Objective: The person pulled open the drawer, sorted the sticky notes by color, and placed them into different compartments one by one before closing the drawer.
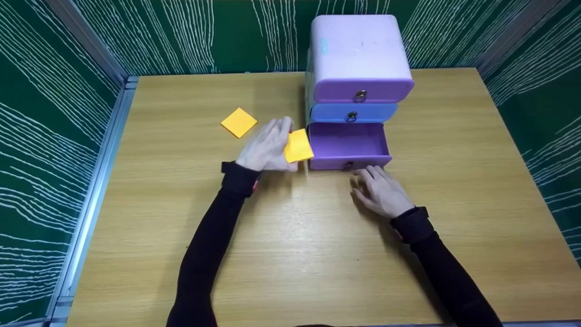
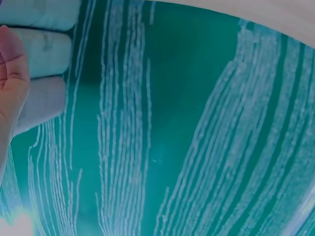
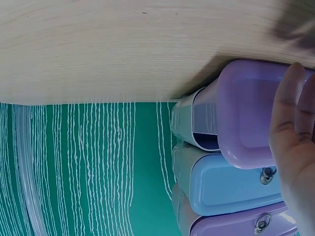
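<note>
My left hand (image 1: 268,147) grips a yellow sticky note pad (image 1: 298,146) at the left edge of the pulled-out bottom drawer (image 1: 349,163). In the left wrist view only part of the left hand (image 2: 12,83) shows, and the pad is out of sight. The purple drawer's inside looks bare. Just in front of the drawer, my right hand (image 1: 383,190) has loosely bent fingers and holds nothing visible. In the right wrist view the right hand (image 3: 295,142) overlaps the drawer front (image 3: 246,113). A second yellow sticky note pad (image 1: 239,122) lies left of the left hand.
The small cabinet (image 1: 358,50) stands at the back of the wooden table (image 1: 290,254). Above the extended drawer are a blue drawer (image 1: 376,112) and a lilac top drawer (image 1: 336,92), both pushed in, with ring handles. Green walls with white streaks (image 1: 254,36) enclose the table.
</note>
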Demonstrator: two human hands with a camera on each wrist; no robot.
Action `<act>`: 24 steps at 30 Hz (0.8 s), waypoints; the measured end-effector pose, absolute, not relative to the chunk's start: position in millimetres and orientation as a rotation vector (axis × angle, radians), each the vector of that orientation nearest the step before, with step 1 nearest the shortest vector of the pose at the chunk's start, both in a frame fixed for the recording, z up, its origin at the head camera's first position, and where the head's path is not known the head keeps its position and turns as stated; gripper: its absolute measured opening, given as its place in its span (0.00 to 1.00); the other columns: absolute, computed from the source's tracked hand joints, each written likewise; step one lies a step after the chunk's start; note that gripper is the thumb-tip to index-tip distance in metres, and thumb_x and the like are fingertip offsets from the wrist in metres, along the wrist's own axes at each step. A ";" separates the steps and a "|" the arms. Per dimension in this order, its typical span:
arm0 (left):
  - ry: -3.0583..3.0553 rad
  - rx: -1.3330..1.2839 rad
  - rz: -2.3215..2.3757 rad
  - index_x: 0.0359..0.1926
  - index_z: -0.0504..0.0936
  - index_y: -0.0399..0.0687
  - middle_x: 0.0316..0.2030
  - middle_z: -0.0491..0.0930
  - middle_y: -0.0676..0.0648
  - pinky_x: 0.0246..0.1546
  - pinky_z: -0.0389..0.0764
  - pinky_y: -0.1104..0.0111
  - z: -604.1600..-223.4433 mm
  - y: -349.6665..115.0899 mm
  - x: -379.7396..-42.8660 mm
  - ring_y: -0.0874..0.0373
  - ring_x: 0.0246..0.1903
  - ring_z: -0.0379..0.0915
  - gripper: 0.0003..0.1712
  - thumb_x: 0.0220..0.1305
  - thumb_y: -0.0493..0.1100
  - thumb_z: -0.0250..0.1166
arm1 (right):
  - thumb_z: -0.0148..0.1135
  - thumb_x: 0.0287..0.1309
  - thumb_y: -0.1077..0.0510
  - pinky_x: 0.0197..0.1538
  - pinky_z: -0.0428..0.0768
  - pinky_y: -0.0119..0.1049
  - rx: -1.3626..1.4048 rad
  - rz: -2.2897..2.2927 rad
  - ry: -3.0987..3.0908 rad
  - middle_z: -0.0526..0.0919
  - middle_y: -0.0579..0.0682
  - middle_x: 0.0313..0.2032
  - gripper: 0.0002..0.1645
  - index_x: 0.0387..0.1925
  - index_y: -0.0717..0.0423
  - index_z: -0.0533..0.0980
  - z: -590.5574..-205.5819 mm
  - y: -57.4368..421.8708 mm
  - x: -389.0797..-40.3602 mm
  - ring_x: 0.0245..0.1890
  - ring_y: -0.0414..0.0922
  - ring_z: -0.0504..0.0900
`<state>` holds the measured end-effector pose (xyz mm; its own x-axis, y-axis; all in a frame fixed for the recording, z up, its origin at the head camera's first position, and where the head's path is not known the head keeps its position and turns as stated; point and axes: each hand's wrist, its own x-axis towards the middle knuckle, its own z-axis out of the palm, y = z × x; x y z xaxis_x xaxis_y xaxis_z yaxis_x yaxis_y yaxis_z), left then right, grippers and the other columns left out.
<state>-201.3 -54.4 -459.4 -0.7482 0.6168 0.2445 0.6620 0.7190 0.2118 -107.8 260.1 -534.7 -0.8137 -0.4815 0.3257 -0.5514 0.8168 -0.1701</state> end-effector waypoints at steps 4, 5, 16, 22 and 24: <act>-2.794 -1.070 -0.458 0.52 0.61 0.45 0.38 0.71 0.45 0.46 0.73 0.65 -456.5 -32.3 -208.5 0.52 0.41 0.67 0.48 0.32 0.63 0.70 | 0.65 0.50 0.52 0.45 0.76 0.45 0.789 0.374 -2.740 0.78 0.54 0.37 0.25 0.48 0.59 0.73 -533.8 261.2 -105.4 0.39 0.51 0.75; -2.804 -1.076 -0.460 0.52 0.60 0.46 0.39 0.71 0.45 0.47 0.72 0.65 -455.4 -26.8 -209.7 0.52 0.42 0.67 0.48 0.32 0.64 0.70 | 0.65 0.50 0.52 0.46 0.76 0.46 0.786 0.369 -2.742 0.78 0.54 0.37 0.25 0.48 0.59 0.73 -533.3 261.6 -105.0 0.39 0.51 0.75; -2.675 -1.193 -0.356 0.50 0.61 0.46 0.39 0.73 0.46 0.43 0.75 0.68 -453.1 28.0 -223.2 0.54 0.37 0.68 0.49 0.30 0.67 0.67 | 0.64 0.51 0.50 0.46 0.75 0.47 0.749 0.382 -2.776 0.76 0.53 0.36 0.24 0.47 0.58 0.72 -532.8 268.5 -99.1 0.39 0.51 0.74; -2.658 -1.216 -0.272 0.49 0.61 0.45 0.37 0.72 0.47 0.41 0.75 0.64 -457.8 46.0 -225.9 0.52 0.36 0.69 0.51 0.27 0.69 0.68 | 0.64 0.51 0.50 0.48 0.76 0.47 0.734 0.387 -2.781 0.76 0.53 0.37 0.24 0.47 0.58 0.73 -531.9 271.7 -96.5 0.39 0.50 0.75; -2.659 -1.212 -0.234 0.50 0.61 0.44 0.37 0.72 0.47 0.41 0.75 0.64 -459.4 50.0 -226.6 0.52 0.37 0.69 0.52 0.27 0.70 0.68 | 0.64 0.51 0.50 0.50 0.75 0.47 0.725 0.390 -2.786 0.76 0.53 0.37 0.24 0.47 0.58 0.73 -531.3 273.2 -96.1 0.39 0.50 0.75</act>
